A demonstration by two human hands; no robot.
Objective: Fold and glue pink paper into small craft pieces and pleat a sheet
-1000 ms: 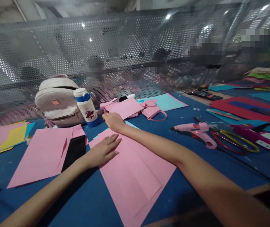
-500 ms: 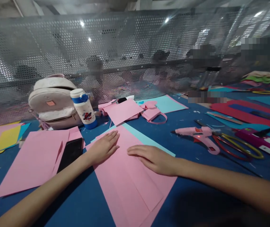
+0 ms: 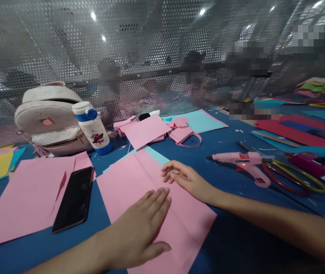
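Observation:
A creased pink paper sheet [image 3: 128,182] lies on the blue table in front of me. My left hand [image 3: 139,228] rests flat on its near part, fingers stretched out and holding nothing. My right hand [image 3: 183,179] lies on the sheet's right edge with its fingers loosely curled and apart, nothing in them. A light blue sheet [image 3: 155,154] pokes out from under the pink one at the far side.
A black phone [image 3: 73,199] lies on another pink sheet [image 3: 22,194] at left. Behind stand a white backpack [image 3: 48,118] and a bottle [image 3: 92,127]. Folded pink pieces [image 3: 148,131] sit further back. A pink glue gun [image 3: 243,161] and scissors [image 3: 290,173] lie right, before a perforated metal screen.
My right hand came back from the folded pink pieces to the sheet's right edge. My left hand slid nearer along the sheet. The view tipped down and right.

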